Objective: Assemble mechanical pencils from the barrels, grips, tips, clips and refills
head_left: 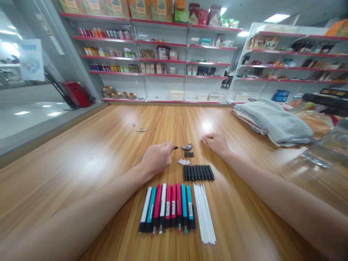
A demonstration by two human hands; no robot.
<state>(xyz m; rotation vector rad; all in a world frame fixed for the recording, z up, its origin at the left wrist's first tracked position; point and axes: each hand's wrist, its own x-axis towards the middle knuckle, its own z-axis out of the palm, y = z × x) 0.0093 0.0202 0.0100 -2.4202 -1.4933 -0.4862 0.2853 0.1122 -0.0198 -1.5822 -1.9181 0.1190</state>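
My left hand (157,157) is closed around a pen whose black tip (176,147) sticks out to the right, with a bit of blue showing on the hand's other side. That tip points at a curved row of small silver cone tips (187,147). My right hand (216,142) is pinched to the right of them; anything between its fingertips is too small to make out. Below the cones lie small dark springs (189,154), small white pieces (184,162) and a row of black grips (199,172). Nearer me are white, blue and pink pen barrels (168,203) and thin white refills (203,214).
A grey wire loop (142,129) and a small shiny piece (133,124) lie farther back on the wooden table (108,145). Folded cloths (274,119) and a clear container (326,145) stand at right. Stocked shelves (160,74) line the back.
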